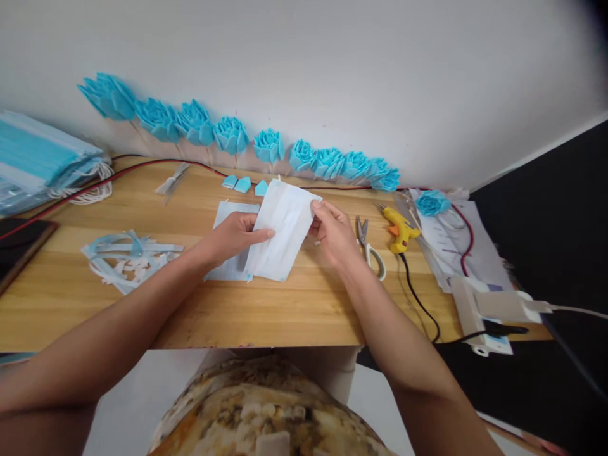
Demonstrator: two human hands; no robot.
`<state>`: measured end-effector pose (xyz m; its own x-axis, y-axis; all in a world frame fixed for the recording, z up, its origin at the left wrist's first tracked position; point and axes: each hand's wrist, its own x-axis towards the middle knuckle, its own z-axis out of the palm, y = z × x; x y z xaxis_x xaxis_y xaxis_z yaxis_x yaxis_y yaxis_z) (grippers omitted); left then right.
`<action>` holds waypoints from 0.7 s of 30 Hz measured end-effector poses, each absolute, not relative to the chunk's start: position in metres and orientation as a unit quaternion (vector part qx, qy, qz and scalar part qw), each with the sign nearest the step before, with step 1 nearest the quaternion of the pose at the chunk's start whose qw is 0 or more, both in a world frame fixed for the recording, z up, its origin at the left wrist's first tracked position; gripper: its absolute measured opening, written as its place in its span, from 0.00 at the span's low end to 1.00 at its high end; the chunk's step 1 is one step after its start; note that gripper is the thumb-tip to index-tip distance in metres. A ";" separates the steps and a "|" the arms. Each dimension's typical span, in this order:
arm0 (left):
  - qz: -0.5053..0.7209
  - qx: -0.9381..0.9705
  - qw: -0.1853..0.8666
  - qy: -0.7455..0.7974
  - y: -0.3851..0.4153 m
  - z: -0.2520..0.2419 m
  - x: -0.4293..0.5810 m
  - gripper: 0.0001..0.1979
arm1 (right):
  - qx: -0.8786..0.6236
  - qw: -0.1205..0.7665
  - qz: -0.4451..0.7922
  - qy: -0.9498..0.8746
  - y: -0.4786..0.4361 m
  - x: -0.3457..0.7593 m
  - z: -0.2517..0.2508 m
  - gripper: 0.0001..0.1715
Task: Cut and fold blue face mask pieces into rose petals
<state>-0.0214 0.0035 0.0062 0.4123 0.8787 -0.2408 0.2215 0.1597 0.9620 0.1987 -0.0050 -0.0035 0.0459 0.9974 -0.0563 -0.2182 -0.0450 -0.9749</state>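
The left hand [236, 233] pinches the left edge of the white rectangular fabric sheet [282, 231], the right hand [332, 231] its upper right corner, just above the wooden surface [304, 304]. Light, even tension should keep it flat.

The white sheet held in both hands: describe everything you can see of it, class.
The white sheet is a thin, soft-looking rectangle, like non-woven mask fabric, with faint lengthwise creases and a blue tinge at its lower corner. It is tilted, its far end toward the wall, over the wooden table. The left hand pinches its left edge, thumb on top; the right hand grips its upper right corner. It partly hides a pale blue sheet lying flat beneath.
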 end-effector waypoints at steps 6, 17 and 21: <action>0.305 0.557 0.616 0.466 0.003 0.005 -0.021 0.16 | -0.462 0.522 0.575 -0.429 -0.007 0.198 0.003 0.33; 0.365 0.527 0.622 0.449 0.008 0.001 -0.023 0.19 | -0.463 0.489 0.563 -0.478 -0.010 0.194 0.003 0.19; 0.373 0.561 0.595 0.438 0.011 0.003 -0.027 0.22 | -0.468 0.494 0.556 -0.477 -0.009 0.195 0.005 0.18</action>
